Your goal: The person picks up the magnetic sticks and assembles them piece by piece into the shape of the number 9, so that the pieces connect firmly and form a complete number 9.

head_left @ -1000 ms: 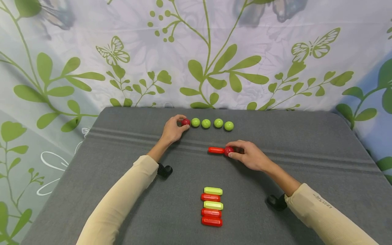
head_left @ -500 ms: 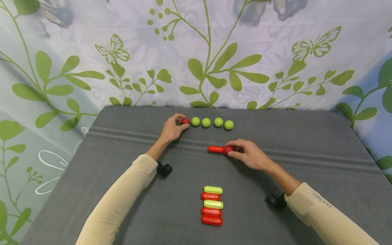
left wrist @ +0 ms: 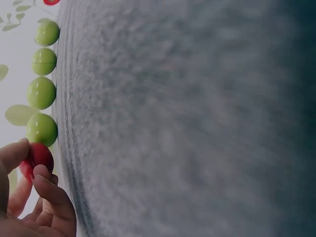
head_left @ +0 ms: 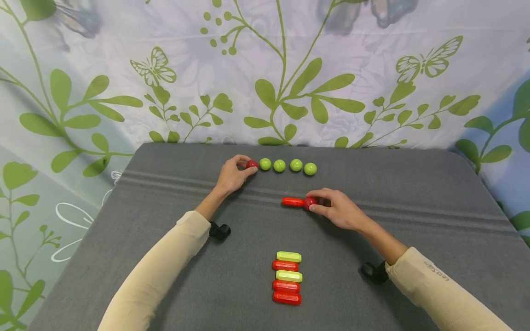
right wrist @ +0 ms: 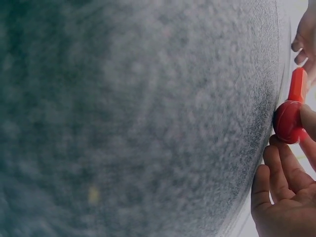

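At the far side of the table, my left hand pinches a red ball between thumb and fingers. That ball sits at the left end of a row of several green balls. Nearer the middle, my right hand pinches a second red ball. A red ridged stick points left from this ball, its end right against it. In the right wrist view the red stick stands beyond the ball, with part of the left hand behind.
Several short red and green ridged sticks lie stacked in a column at the near middle of the grey table. A patterned curtain hangs behind the far edge. Black wrist mounts stick out below the sleeves.
Almost nothing differs. Both hands keep their pinch on the red balls in the same places, and the view shifts very slightly.
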Tool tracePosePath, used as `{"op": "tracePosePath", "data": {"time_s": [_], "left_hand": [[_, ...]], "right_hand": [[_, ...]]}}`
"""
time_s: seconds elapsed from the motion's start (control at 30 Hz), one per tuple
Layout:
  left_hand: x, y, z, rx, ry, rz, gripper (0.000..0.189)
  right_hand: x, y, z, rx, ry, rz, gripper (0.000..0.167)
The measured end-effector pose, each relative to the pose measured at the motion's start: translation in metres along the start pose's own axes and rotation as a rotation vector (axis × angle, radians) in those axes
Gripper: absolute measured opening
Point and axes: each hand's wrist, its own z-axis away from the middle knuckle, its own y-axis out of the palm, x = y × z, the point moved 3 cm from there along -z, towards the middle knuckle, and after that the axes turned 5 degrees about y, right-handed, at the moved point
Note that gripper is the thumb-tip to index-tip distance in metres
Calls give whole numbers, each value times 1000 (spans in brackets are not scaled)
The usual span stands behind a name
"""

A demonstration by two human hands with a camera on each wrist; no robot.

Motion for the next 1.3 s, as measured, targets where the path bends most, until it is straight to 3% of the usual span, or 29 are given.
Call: {"op": "tracePosePath", "data": {"time_s": [0.2, 0.33, 0.63, 0.73, 1.0, 1.3], "left_hand": [[-12, -1, 11, 27, 34, 4, 42], [-22, 1, 20, 81, 60, 6, 44], [-34, 18, 46, 313, 126, 36, 35], [-36, 23, 51, 361, 152, 24, 34], [-38, 31, 54, 376, 208, -59, 32], [-38, 36, 55, 416, 227, -102, 31]], "right_hand": [[0, 0, -1, 7, 2, -5, 31], [-1, 0, -1, 15, 7, -8, 31], [-2, -2, -2, 17, -3, -3, 30], [-2, -2, -2, 20, -2, -6, 30], [-2, -1, -3, 19, 7, 6, 30], [-2, -1, -2, 19, 5, 14, 30]]}}
